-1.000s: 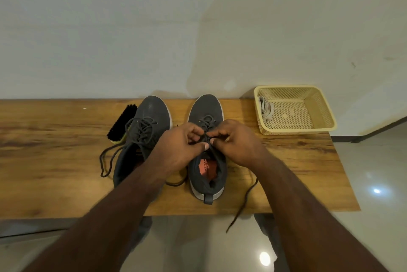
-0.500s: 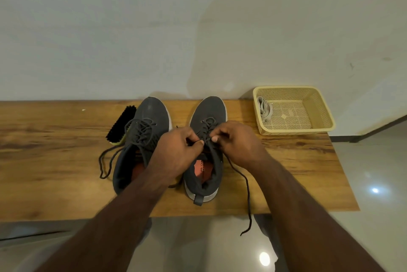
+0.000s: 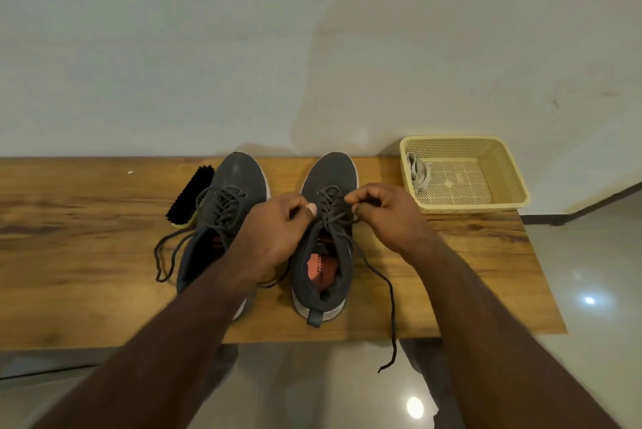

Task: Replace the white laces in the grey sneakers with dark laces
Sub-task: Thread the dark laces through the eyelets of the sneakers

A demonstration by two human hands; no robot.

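Observation:
Two grey sneakers stand side by side on a wooden table (image 3: 87,227), toes toward the wall. The left sneaker (image 3: 236,178) carries a dark lace with loose ends trailing off to its left. The right sneaker (image 3: 330,171) has a dark lace (image 3: 391,303) threaded through its eyelets; one end hangs over the table's front edge. My left hand (image 3: 278,230) pinches the lace on the sneaker's left side. My right hand (image 3: 385,216) pinches it on the right side. White laces (image 3: 418,173) lie in a cream basket (image 3: 500,199).
A black shoe brush (image 3: 189,194) lies just left of the left sneaker. The basket sits at the table's back right corner. A plain wall runs behind the table. Glossy floor tiles show past the front and right edges.
The right sneaker has slid away from me toward the wall. Both hands moved up to the middle eyelets and apart. The loose lace end now hangs further to the right.

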